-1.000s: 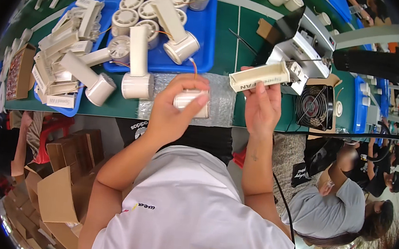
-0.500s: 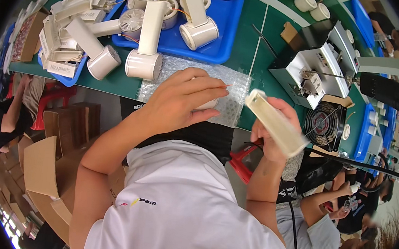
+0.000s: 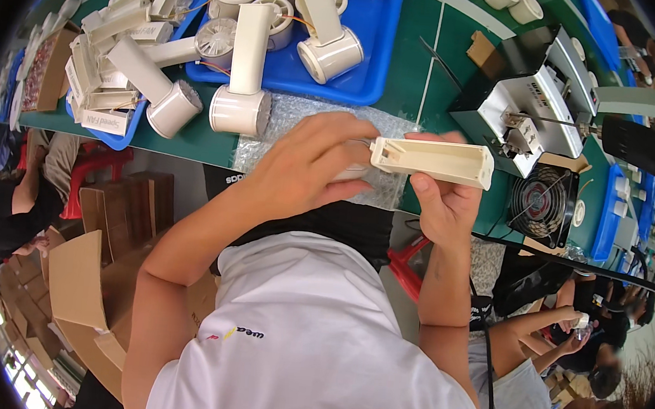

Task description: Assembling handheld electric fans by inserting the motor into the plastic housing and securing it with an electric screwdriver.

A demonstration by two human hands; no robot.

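Note:
My left hand curls over a white round fan head, which its fingers mostly cover. In my right hand is a long cream-white handle shell, held level with its hollow side facing up. The shell's left end meets the fingertips of my left hand beside the fan head; whether the two parts touch is hidden. Both hands are over a sheet of bubble wrap at the table's near edge. Just beyond stand a white handheld fan and another one, tilted.
A blue tray holds several round fan heads. To its left, handle shells pile up in another tray. On the right are a black-and-silver machine and a black cooling fan. An open cardboard box lies at lower left.
My right hand has brought the handle shell left and turned it from slanted to level, its end now at my left hand. My left hand stays over the fan head.

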